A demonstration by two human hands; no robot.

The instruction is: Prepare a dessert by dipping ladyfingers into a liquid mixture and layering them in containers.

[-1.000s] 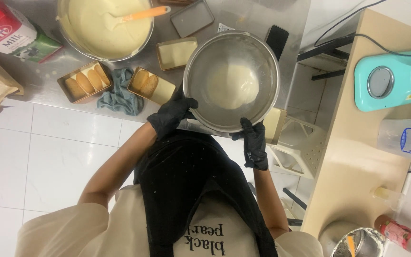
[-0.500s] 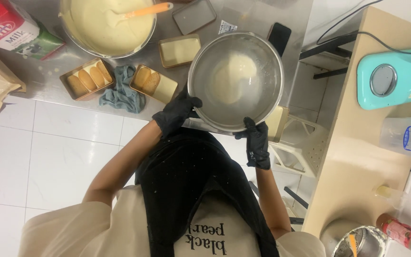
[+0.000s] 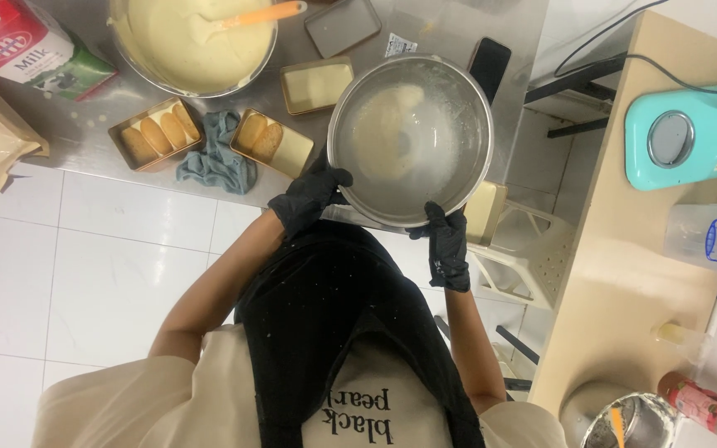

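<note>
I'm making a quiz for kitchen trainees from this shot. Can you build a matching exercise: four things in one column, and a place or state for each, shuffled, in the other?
Things:
1. steel bowl
2. big bowl
3. cloth
4. phone

Place or state:
A. lies between two tins of sponge fingers
B. full of pale cream, orange spatula in it
C. held at the rim by left hand and right hand, nearly emptied
D. dark, flat on the counter past the steel bowl

Pairs: 1-C, 2-B, 3-A, 4-D
</note>
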